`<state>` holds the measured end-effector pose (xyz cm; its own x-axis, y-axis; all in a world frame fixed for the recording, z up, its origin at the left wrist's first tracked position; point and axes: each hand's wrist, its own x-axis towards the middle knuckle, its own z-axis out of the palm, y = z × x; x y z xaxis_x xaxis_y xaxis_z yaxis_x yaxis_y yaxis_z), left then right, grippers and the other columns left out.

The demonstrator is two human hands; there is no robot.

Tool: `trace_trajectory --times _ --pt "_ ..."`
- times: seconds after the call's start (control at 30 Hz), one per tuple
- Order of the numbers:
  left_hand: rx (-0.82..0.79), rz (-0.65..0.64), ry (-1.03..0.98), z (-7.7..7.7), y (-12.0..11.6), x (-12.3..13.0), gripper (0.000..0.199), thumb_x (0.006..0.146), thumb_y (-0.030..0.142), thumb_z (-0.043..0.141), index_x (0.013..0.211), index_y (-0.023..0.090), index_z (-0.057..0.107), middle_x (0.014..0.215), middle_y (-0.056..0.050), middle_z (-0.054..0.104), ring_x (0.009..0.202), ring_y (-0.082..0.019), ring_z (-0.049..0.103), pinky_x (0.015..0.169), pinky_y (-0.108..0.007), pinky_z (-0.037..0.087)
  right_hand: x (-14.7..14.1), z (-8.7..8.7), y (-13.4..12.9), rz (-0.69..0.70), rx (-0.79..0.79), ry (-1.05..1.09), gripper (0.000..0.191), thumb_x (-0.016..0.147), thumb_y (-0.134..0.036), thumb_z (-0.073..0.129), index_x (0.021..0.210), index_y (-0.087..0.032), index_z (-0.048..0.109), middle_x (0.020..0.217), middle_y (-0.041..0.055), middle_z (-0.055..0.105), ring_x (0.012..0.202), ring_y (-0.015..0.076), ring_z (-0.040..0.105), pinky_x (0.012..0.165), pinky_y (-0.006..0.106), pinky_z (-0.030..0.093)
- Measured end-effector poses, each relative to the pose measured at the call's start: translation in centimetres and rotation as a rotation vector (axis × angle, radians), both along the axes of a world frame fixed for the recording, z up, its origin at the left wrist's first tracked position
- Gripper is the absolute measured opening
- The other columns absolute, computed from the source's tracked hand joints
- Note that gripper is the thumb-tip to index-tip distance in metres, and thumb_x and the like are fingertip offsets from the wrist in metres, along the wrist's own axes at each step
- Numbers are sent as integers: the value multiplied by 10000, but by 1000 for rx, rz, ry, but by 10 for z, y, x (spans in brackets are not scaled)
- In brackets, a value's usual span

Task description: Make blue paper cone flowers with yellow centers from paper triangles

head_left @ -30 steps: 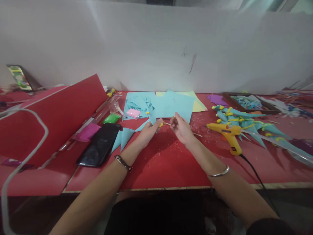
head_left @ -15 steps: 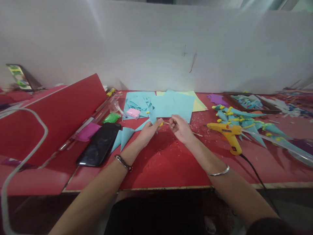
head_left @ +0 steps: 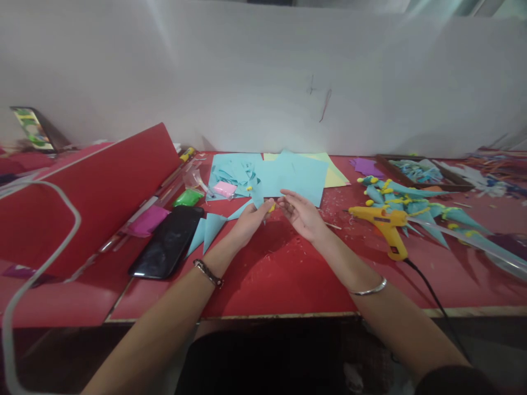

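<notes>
My left hand (head_left: 250,222) is closed on a light blue paper cone (head_left: 257,195) with a small lump of yellow clay (head_left: 272,207) at its near end. Close beside the lump, my right hand (head_left: 303,218) has its fingers curled around a thin stick, now almost wholly hidden by them. Folded blue paper cones (head_left: 214,226) lie left of my left hand. Another thin wooden stick (head_left: 332,225) rests on the red table just right of my right hand.
A yellow glue gun (head_left: 382,222) lies to the right, before several blue cones with yellow clay (head_left: 405,200). Blue paper sheets (head_left: 294,175) are at the back. On the left are a black phone (head_left: 167,244), clay packets (head_left: 188,197) and a standing red board (head_left: 111,203).
My right hand has shifted slightly left, nearer the yellow clay, and its fingers have straightened somewhat. The stick that showed between the hands is now mostly covered. My left hand has stayed in place.
</notes>
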<state>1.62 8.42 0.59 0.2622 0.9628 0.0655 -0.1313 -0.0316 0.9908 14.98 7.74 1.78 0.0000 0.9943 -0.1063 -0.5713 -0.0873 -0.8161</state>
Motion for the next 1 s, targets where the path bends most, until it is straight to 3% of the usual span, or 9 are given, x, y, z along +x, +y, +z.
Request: trace_trajectory --times 0.1,0.23,0.37,0.5,0.77,0.87,1.0 --pt "-6 7 4 0 0 0 322 707 452 559 615 146 519 499 58 354 454 -53 297 467 -212 233 1 -3 1 38 17 -3 75 693 -208 617 718 -140 600 572 -29 615 511 23 545 522 113 439" --pt "-17 13 19 -3 1 0 320 704 459 559 636 146 540 511 52 379 466 -60 317 475 -215 243 2 -4 1 57 32 12 233 676 -342 642 607 -155 523 440 -70 507 357 3 389 365 109 318" --pt "-3 16 17 -6 3 0 323 700 465 558 635 150 531 531 49 384 476 -62 316 477 -217 239 3 -2 1 73 30 48 372 668 -414 632 506 -166 409 372 -82 416 336 8 320 337 125 258" --pt "-2 7 34 -5 3 0 332 705 468 548 609 153 504 511 58 349 463 -59 295 475 -217 230 3 -3 1 107 46 57 268 638 -329 675 569 -160 478 408 -86 440 358 6 340 346 120 267" --pt "-13 16 13 3 -2 2 318 690 457 560 623 151 505 526 51 384 487 -65 327 488 -217 250 2 -2 1 102 3 91 102 638 -146 665 723 -138 609 577 -43 595 495 9 501 513 103 434" --pt "-5 8 23 4 -2 2 319 697 460 552 637 147 523 521 51 379 485 -65 319 484 -217 247 2 -2 1 124 8 85 78 679 -205 648 704 -145 605 577 -39 592 489 12 500 504 112 433" --pt "-14 11 23 4 -2 2 319 701 458 549 642 145 540 507 58 351 472 -60 300 477 -215 239 3 -3 1 179 48 82 297 704 -370 622 537 -164 488 451 -68 482 374 5 374 396 129 337"
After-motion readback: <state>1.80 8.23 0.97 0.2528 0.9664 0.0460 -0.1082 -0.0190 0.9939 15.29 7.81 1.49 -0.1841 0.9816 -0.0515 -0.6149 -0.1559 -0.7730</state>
